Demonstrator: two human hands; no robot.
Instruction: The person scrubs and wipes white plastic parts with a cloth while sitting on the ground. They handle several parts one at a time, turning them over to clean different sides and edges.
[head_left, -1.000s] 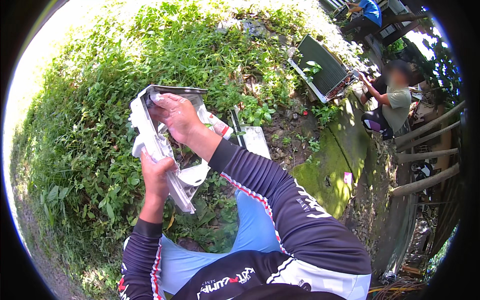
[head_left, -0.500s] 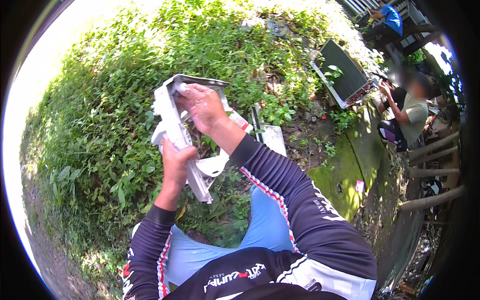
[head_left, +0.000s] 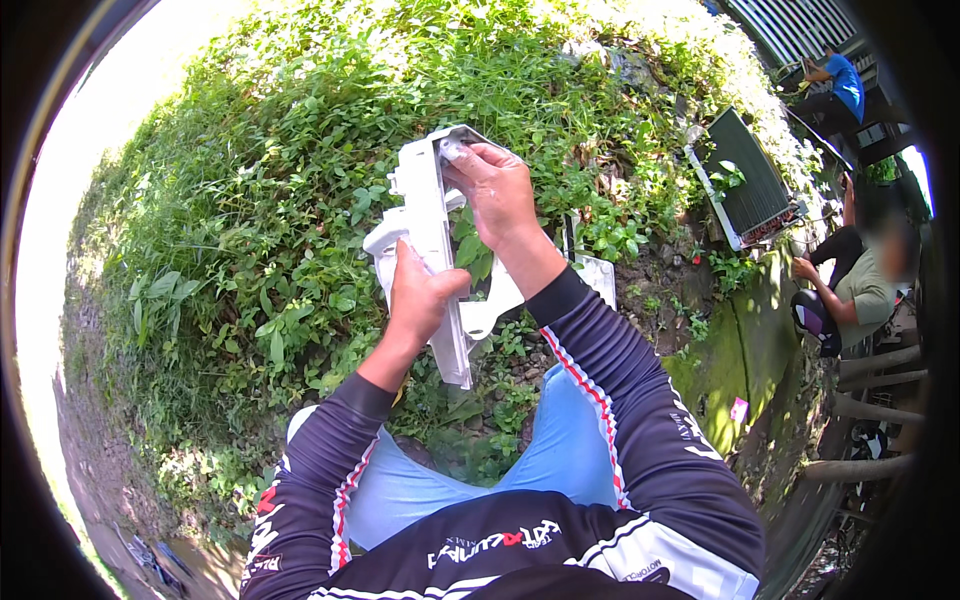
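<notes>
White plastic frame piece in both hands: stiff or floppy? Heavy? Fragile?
The long white moulded plastic frame piece probably is stiff: it keeps its shape between the left hand and right hand. Likely light, since fingertips hold its top end. Its thin ribs and tabs look liable to snap if twisted.

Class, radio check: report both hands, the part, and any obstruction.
Left hand grips white plastic panel mid-length. Right hand pinches its top end. Panel upright over weeds. Nothing blocking.
</notes>
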